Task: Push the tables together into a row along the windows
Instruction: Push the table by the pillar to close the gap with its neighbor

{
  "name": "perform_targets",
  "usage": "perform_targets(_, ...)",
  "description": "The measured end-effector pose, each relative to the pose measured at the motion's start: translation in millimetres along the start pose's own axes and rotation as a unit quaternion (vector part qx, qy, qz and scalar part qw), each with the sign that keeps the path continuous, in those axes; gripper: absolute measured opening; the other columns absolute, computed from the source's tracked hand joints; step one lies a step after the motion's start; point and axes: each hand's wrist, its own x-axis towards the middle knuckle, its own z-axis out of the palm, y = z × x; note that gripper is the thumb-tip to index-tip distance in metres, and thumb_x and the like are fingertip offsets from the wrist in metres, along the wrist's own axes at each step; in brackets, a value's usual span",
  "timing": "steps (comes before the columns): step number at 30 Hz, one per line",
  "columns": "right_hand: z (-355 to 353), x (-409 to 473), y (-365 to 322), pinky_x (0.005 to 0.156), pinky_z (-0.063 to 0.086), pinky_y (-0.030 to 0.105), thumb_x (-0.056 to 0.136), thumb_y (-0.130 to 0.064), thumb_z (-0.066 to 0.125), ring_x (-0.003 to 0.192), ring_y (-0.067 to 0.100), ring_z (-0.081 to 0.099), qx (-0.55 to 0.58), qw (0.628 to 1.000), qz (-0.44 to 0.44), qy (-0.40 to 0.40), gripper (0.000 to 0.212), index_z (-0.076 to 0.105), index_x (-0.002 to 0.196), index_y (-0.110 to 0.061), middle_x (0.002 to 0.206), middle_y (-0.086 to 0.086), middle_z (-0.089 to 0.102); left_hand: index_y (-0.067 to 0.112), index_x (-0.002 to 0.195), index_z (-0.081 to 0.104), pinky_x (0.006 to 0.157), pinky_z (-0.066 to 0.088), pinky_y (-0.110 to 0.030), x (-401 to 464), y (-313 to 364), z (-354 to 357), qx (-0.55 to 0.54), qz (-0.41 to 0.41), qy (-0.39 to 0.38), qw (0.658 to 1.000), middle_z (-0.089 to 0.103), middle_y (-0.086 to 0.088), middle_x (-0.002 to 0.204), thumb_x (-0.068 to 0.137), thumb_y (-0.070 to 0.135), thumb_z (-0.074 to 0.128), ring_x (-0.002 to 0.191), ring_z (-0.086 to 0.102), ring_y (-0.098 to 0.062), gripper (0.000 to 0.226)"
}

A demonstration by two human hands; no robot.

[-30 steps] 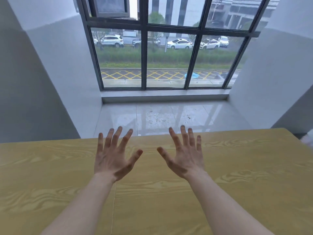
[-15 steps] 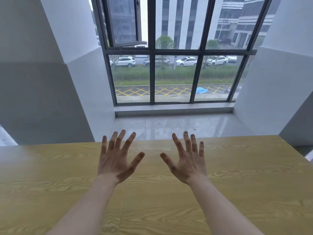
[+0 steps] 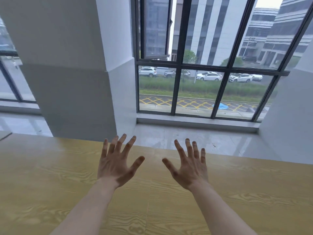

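Two yellow wood-grain tables fill the lower part of the view, their flat laminate tops butted edge to edge along a thin straight seam [image 3: 147, 209] that runs away from the person toward the window [image 3: 203, 68]. The left table [image 3: 42, 175] and the right table [image 3: 254, 192] share one long far edge, which lies short of the window, with a strip of glossy pale floor tiles [image 3: 194, 138] between that edge and the grey sill. The printed grain shows as wavy brown lines on a matt, smooth surface. Both bare forearms reach out over the tops. The left hand [image 3: 116, 165] is released, its fingers straight and fanned wide, grasping nothing, its fingertips reaching past the tables' far edge on the window side; whether the palm rests on the top or hovers above it cannot be told. The right hand [image 3: 189, 168] is likewise spread and released, holding nothing, just right of the seam, thumb angled toward the other hand. The window has dark metal bars dividing it into rectangular panes, with one upper sash swung outward. Left of the window stands a broad square pillar [image 3: 76, 73], white above and grey below, with a smooth painted face.
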Motion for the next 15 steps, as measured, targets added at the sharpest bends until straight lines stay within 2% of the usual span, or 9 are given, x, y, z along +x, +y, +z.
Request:
perform_targets(4,14.9,8.5,-102.8,0.127,-0.013,0.055,0.076,-0.099,-0.005,0.159,0.025,-0.019,-0.001,0.998,-0.059,-0.006,0.102,-0.007,0.163,-0.046,0.175,0.001,-0.013,0.045,0.162,0.013,0.127,-0.011,-0.049,-24.6,-93.6,-31.4,-0.002,-0.052,0.025,0.998,0.017,0.001,0.172,0.086,0.087,0.007,0.160,0.006,-0.023,0.086)
perform_targets(9,43.5,9.1,-268.8,0.127,-0.013,0.053,0.076,-0.098,-0.001,0.160,0.024,-0.018,0.013,0.990,-0.138,-0.018,0.101,-0.006,0.163,-0.047,0.175,0.000,-0.010,0.045,0.162,0.006,0.127,-0.011,-0.048,-75.9,-240.0,-75.2,0.021,-0.127,0.042,0.991,0.016,0.001,0.172,0.084,0.088,0.001,0.159,0.008,-0.023,0.089)
perform_targets(12,62.0,2.7,-377.3,0.127,-0.012,0.053,0.076,-0.098,-0.001,0.160,0.023,-0.015,0.024,0.981,-0.191,-0.025,0.101,-0.003,0.163,-0.047,0.176,0.000,-0.006,0.043,0.162,0.011,0.128,-0.008,-0.049,-115.8,-330.0,-103.6,0.025,-0.161,0.043,0.986,0.020,-0.001,0.171,0.084,0.088,0.002,0.159,0.010,-0.024,0.090)
perform_targets(15,78.9,-7.7,-482.3,0.127,-0.011,0.054,0.075,-0.099,-0.004,0.160,0.024,-0.014,0.040,0.968,-0.248,-0.030,0.102,-0.001,0.163,-0.047,0.176,0.000,-0.006,0.045,0.162,0.004,0.128,-0.010,-0.048,-152.3,-410.2,-127.3,0.036,-0.197,0.046,0.979,0.011,0.002,0.173,0.084,0.089,0.001,0.160,0.003,-0.022,0.090)
